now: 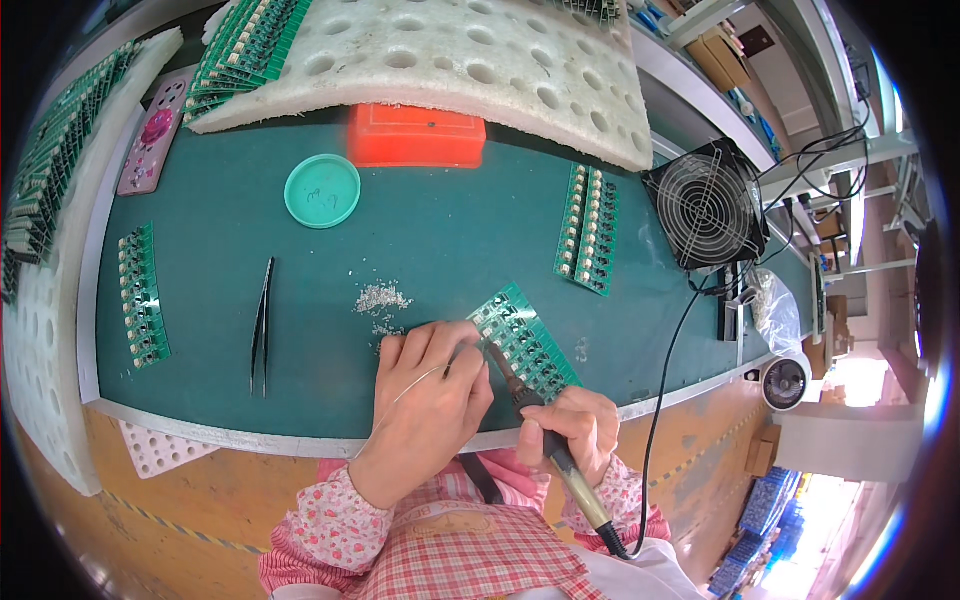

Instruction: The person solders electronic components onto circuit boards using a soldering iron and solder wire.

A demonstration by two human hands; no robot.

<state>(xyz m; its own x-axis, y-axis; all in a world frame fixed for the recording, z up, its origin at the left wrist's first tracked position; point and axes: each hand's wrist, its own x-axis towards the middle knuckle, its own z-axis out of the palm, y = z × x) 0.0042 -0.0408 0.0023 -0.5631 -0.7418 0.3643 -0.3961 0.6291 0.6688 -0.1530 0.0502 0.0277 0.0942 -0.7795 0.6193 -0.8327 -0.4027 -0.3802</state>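
Observation:
My right hand [578, 432] is closed around a soldering iron [572, 475], whose tip reaches up and left to a green circuit board [528, 335]. The board lies at an angle on the green mat, with rows of small parts on it. Curled at the board's left edge is my left hand [430, 385], its fingertips close to the iron's tip. A thin length of solder wire [418, 380] runs across this hand and between its fingers. Just beyond the left knuckles sits a small heap of tiny pale parts [382, 298].
Black tweezers [261, 328] and a narrow board [143, 297] lie left. Farther off are a round green lid [322, 191], an orange-red box [416, 137] and white foam [440, 75] with boards. At right stand two boards [588, 230], a black fan [706, 205] and a cable [662, 400].

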